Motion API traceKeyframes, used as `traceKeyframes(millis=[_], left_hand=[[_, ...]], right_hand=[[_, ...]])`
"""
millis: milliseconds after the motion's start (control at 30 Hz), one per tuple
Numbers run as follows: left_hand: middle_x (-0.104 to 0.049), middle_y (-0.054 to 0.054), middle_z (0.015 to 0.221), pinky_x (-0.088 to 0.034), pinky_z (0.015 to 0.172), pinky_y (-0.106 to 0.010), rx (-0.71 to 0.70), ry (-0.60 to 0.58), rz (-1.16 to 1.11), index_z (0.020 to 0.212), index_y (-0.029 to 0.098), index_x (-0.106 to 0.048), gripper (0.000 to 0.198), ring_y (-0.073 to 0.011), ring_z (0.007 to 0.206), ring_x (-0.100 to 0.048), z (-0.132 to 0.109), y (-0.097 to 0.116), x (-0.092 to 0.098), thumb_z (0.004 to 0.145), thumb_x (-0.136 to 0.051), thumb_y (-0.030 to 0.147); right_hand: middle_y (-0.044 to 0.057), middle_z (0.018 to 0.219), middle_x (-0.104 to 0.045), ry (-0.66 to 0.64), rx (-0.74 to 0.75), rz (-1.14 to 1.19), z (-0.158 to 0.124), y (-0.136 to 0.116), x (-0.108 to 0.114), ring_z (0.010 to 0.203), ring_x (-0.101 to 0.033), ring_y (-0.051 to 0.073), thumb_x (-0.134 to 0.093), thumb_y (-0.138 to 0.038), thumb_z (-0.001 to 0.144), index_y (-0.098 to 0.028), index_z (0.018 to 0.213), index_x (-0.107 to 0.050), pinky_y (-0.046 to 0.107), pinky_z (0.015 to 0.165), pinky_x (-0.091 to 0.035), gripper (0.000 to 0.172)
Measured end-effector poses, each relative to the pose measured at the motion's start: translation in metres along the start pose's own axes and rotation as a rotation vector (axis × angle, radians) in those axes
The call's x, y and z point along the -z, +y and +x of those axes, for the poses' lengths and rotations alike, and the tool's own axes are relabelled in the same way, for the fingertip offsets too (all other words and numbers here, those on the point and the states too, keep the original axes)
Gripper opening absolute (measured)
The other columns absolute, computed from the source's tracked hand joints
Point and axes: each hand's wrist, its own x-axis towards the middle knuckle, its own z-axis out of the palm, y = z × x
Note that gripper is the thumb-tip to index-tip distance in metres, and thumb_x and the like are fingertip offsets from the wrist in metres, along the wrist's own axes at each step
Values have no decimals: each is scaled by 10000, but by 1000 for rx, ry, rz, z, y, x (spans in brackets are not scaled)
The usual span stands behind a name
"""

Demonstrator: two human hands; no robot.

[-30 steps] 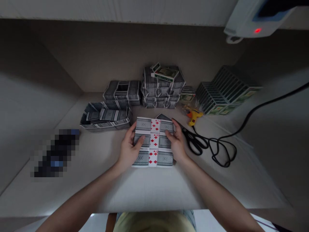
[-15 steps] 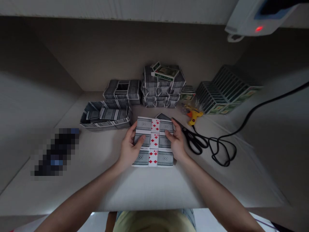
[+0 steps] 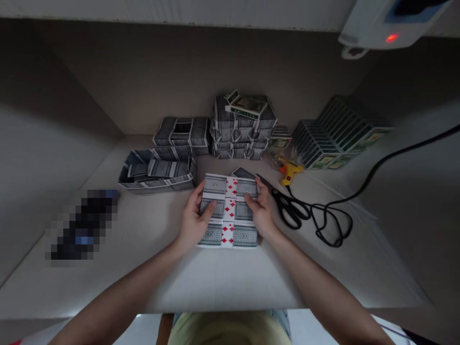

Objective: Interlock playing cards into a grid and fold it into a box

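A flat panel of joined playing cards (image 3: 229,211), grey patterned backs with a red-diamond strip down its middle, lies on the white table (image 3: 215,282). My left hand (image 3: 193,221) grips its left edge, thumb pressed on top. My right hand (image 3: 261,213) holds the right edge the same way, thumb on the card backs. Both hands are closed on the panel.
Behind stand card-built boxes (image 3: 158,172), a stack of card pieces (image 3: 242,129) with a green card box on top, and a row of card packs (image 3: 334,139). To the right lie black scissors (image 3: 287,208), a yellow glue gun (image 3: 287,171) and a black cable (image 3: 330,225). A blurred dark object (image 3: 81,225) lies to the left.
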Motion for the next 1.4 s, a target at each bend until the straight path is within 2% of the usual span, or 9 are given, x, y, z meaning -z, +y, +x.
traceKeyframes(millis=[133,300,533,700,800,933,1033,1400], left_hand=[[-580,-93,1199,-374,999,-349,-20,2,16,1293,185,-390,562,-184,1102,-538,-1,0,0,775,-604,229],[-575,-87,1207,-376,994,-342,-22,4,6,1298,199,-388,572,-186,1106,-536,-3,0,-1,771,-608,238],[-573,-90,1207,-380,991,-361,4,-1,4,1299,200,-375,569,-190,1100,-539,-2,0,-2,777,-597,248],[-594,-101,1165,-404,959,-368,44,-11,-8,1307,193,-340,590,-193,1062,-562,3,2,-1,780,-594,272],[-599,-94,1152,-434,916,-364,81,11,-11,1309,204,-310,607,-191,1021,-579,6,-2,2,780,-589,304],[-597,-75,1141,-434,899,-355,143,-18,86,1166,200,-458,403,-199,1022,-567,9,-10,5,811,-527,380],[-616,-60,1079,-435,884,-350,153,-25,170,1078,195,-511,323,-194,982,-571,8,-12,7,839,-472,409],[-637,-49,980,-457,803,-346,136,13,180,1021,215,-530,323,-196,874,-587,4,-12,8,837,-444,466]], right_hand=[[64,1352,-400,-33,-16,-13,0,-2,-1,1191,-426,202,-583,-341,729,-229,1254,-349,404,1039,-285,585],[63,1369,-381,-33,-41,-30,-1,-5,-3,1224,-388,189,-582,-333,725,-220,1255,-347,383,1064,-243,590],[64,1313,-448,-45,-78,-14,-1,-8,-5,1189,-437,193,-586,-349,728,-236,1263,-332,404,1038,-297,603],[62,1295,-481,-47,-83,26,-2,-8,-5,1159,-478,204,-623,-358,720,-250,1302,-293,414,1008,-346,678],[51,1204,-561,-103,-134,27,-3,-5,-4,1073,-542,222,-635,-374,712,-252,1224,-400,408,933,-420,576],[33,1059,-624,-147,-112,-54,-5,-3,-3,983,-576,206,-621,-393,731,-236,1072,-503,379,902,-434,394],[35,1062,-616,-133,-75,-116,-7,-3,-4,993,-561,196,-583,-417,765,-228,1063,-504,369,911,-418,362],[16,1070,-620,-187,-115,-100,-9,0,-3,984,-571,185,-527,-439,802,-250,1051,-493,356,891,-431,315]])
